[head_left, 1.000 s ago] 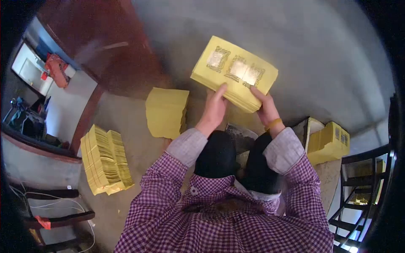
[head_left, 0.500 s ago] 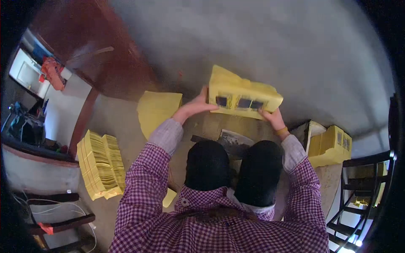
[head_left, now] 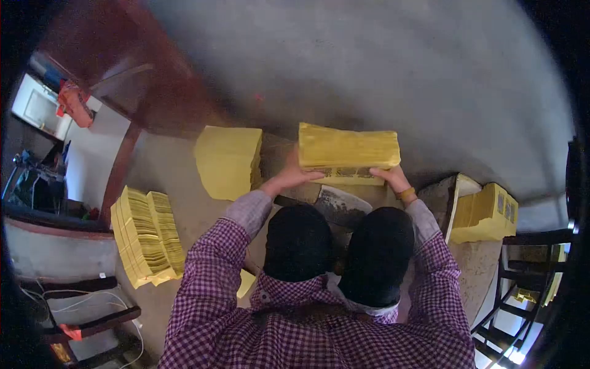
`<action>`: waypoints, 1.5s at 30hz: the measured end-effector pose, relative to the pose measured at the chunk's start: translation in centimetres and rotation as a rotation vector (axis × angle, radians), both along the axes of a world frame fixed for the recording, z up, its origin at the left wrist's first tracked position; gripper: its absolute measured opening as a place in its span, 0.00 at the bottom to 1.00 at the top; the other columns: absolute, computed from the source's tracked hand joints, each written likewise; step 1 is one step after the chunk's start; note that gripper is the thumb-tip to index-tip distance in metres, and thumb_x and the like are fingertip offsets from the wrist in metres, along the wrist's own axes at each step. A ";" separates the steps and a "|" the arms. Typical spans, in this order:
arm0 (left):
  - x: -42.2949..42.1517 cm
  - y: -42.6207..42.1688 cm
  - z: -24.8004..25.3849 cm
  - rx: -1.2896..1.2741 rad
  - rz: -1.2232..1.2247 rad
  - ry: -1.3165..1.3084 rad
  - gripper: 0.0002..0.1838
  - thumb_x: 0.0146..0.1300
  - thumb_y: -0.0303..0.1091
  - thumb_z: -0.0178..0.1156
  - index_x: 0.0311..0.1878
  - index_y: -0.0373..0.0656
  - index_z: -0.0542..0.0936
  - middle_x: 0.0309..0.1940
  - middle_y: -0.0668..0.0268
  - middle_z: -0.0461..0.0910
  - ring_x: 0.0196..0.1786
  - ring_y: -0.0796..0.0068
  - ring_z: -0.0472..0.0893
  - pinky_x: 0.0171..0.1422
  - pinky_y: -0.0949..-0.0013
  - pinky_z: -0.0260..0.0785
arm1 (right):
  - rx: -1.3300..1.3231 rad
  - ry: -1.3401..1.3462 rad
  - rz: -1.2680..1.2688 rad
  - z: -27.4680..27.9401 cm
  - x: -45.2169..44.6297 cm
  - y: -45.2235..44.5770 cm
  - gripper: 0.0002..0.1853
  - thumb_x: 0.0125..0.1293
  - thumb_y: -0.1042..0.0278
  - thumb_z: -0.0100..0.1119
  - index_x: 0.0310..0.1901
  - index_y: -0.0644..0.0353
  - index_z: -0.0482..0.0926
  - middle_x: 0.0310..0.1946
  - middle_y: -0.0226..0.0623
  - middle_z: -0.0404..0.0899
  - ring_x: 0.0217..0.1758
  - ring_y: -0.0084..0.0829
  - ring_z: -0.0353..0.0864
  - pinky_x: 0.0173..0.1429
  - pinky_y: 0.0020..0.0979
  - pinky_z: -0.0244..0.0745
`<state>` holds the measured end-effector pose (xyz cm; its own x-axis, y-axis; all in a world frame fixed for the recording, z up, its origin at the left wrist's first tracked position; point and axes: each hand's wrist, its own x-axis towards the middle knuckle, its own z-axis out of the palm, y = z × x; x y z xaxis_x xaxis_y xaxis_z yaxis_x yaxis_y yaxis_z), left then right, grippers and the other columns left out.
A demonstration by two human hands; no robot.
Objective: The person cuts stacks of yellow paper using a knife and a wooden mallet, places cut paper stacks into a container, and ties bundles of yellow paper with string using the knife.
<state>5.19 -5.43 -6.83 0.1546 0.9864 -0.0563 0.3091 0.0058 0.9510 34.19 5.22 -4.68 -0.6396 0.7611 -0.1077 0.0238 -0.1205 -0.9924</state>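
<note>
A thick stack of yellow paper is held between my two hands, beyond my knees. Its layered edge faces up, and dark printed blocks show on the side towards me. My left hand is closed on the stack's left end, thumb along the near side. At the right end my right hand, with a yellowish band at the wrist, grips it the same way. The fingers behind the stack are hidden. Below it, a grey-white worn slab or board lies between my dark-covered knees.
Another yellow paper pile lies left of my hands. Tied bundles of folded yellow paper stand further left. At right, a printed yellow stack rests beside a pale-edged board. Dark slatted frames stand at both sides; a grey wall rises ahead.
The stack has tipped and levelled out, so its layered edge now faces up and the printed side shows less. My right hand has shifted slightly left and down with it.
</note>
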 end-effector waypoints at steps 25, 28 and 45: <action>-3.4 5.2 6.0 -0.294 0.257 -0.869 0.37 0.64 0.60 0.42 0.60 0.32 0.64 0.58 0.57 0.67 0.61 0.67 0.66 0.63 0.67 0.57 | -0.471 0.288 -0.162 5.2 -3.6 1.2 0.34 0.64 0.35 0.35 0.57 0.59 0.66 0.53 0.36 0.72 0.51 0.31 0.73 0.57 0.33 0.67; -2.3 5.2 5.1 -0.265 0.304 -0.504 0.37 0.64 0.62 0.40 0.59 0.34 0.66 0.57 0.60 0.69 0.61 0.69 0.66 0.62 0.67 0.57 | -0.486 0.230 -0.180 4.6 -4.2 0.5 0.34 0.65 0.35 0.32 0.58 0.58 0.65 0.54 0.36 0.71 0.52 0.34 0.73 0.57 0.35 0.68; -0.2 10.2 3.6 -0.143 0.724 0.340 0.30 0.62 0.54 0.46 0.41 0.28 0.76 0.40 0.46 0.78 0.45 0.50 0.77 0.51 0.60 0.66 | -0.232 -0.185 -0.597 1.2 -6.3 2.4 0.31 0.66 0.44 0.42 0.56 0.67 0.67 0.49 0.42 0.74 0.52 0.34 0.72 0.54 0.33 0.67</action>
<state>5.04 4.74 -3.18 -0.5672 0.8150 -0.1186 0.4539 0.4295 0.7807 27.92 7.57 -3.53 -0.0705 0.9229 -0.3786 0.0537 -0.3754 -0.9253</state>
